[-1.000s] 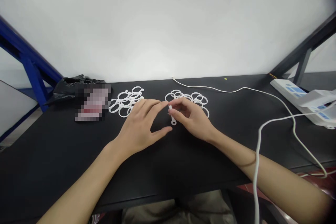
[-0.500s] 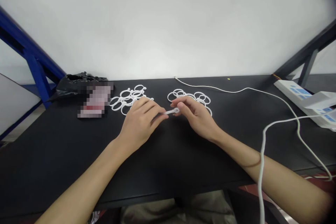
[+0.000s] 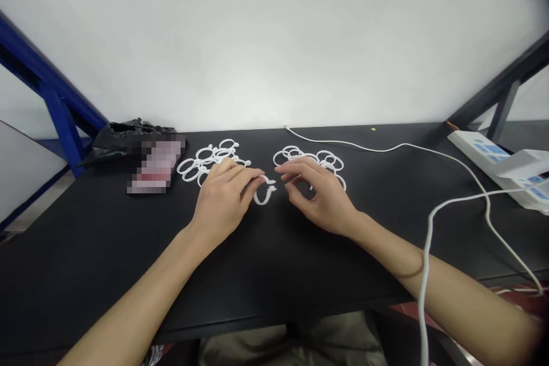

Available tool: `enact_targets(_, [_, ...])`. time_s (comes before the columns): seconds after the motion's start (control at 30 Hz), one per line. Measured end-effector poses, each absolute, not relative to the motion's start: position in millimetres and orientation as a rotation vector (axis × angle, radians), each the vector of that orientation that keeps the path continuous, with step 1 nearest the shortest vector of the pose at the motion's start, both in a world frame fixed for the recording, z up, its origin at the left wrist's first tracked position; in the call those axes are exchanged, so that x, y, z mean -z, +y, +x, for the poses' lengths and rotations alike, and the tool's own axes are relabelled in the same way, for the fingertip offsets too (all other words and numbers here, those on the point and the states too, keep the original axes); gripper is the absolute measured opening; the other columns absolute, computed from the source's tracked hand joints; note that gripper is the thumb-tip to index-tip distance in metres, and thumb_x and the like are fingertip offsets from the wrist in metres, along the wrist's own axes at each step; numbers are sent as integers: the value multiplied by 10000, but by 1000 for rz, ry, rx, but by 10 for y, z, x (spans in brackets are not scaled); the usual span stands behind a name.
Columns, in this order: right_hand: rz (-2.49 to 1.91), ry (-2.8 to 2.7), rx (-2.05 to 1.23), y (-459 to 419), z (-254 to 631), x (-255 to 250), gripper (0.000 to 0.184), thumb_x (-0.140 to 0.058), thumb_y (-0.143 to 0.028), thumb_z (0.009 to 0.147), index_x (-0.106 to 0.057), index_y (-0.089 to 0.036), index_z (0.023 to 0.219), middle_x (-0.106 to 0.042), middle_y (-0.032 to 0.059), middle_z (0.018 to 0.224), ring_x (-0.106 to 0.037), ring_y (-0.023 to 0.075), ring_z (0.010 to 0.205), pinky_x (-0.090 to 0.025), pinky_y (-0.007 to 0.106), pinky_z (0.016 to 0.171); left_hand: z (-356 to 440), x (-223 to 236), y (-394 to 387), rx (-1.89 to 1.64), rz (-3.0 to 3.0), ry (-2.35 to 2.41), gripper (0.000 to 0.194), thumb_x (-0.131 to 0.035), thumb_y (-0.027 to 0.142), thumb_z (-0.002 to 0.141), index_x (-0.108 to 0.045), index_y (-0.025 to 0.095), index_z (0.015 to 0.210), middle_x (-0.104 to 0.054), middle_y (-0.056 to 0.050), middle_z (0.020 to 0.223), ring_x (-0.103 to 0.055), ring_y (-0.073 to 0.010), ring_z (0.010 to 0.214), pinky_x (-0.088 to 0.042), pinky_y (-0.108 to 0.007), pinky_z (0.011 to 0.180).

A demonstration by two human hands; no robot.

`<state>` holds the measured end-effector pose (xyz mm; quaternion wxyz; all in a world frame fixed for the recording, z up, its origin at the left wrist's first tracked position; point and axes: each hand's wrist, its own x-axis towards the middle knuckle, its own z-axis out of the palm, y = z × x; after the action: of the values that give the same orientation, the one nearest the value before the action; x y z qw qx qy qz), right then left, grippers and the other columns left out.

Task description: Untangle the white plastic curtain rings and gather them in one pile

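Note:
Between thumb and fingers, my left hand (image 3: 225, 191) pinches a white plastic ring (image 3: 262, 200) with a gap on its right side, where two small tabs stand apart. My right hand (image 3: 319, 191) is just right of that gap, its thumb and fingers apart and nothing seen between them. Behind my left hand lies a pile of white rings (image 3: 206, 154) with small knobs. A second pile of white rings (image 3: 330, 158) lies behind my right hand, which partly covers it.
A black plastic bag (image 3: 115, 136) and a pixelated pinkish packet (image 3: 158, 166) lie at the left of the black table (image 3: 266, 274). At the right is a white power strip (image 3: 484, 151). A white cable (image 3: 429, 251) hangs across in front of my right forearm.
The ring has turned in my left hand, so that its open gap now shows. My right hand has let go of the ring's end, and its fingers have spread.

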<state>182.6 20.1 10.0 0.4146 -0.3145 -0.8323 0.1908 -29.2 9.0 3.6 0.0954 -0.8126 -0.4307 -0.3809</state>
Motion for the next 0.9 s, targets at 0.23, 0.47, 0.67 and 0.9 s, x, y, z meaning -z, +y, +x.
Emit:
enact_targets(0.23, [-753, -2176, -541, 175, 1820, -113, 308, -576, -139, 884, -602, -199, 1184, -650, 45, 1051, -660, 120, 848, -561, 280, 819, -300, -3, 105, 1067, -2448, -1318, 142, -580, 233, 943, -700, 161, 962, -716, -44, 799, -559, -196, 780, -484, -357, 752])
enact_targets(0.47, [-771, -2212, -441, 183, 1807, -103, 179, -564, -185, 930, -648, -189, 1089, -679, 13, 879, -644, 105, 759, -539, 239, 741, -285, -2, 77, 1005, -2494, -1364, 207, -530, 257, 965, -708, 158, 1000, -714, -43, 800, -560, -211, 817, -481, -381, 782])
enact_targets(0.67, [-881, -2114, -399, 180, 1812, -117, 138, -590, -152, 898, -655, -174, 1018, -688, 16, 887, -637, 95, 735, -528, 207, 680, -238, -64, 11, 942, -2545, -1456, 415, -540, 421, 940, -638, 132, 1221, -693, -84, 1027, -571, -265, 1009, -449, -462, 951])
enact_targets(0.9, [-917, -2120, -439, 181, 1791, -143, 88, -590, -199, 917, -655, -180, 973, -710, 13, 850, -647, 106, 708, -519, 203, 619, -193, -4, 5, 819, -2592, -1408, 465, -584, 407, 916, -579, 125, 1285, -671, -99, 1057, -558, -292, 1035, -455, -467, 927])
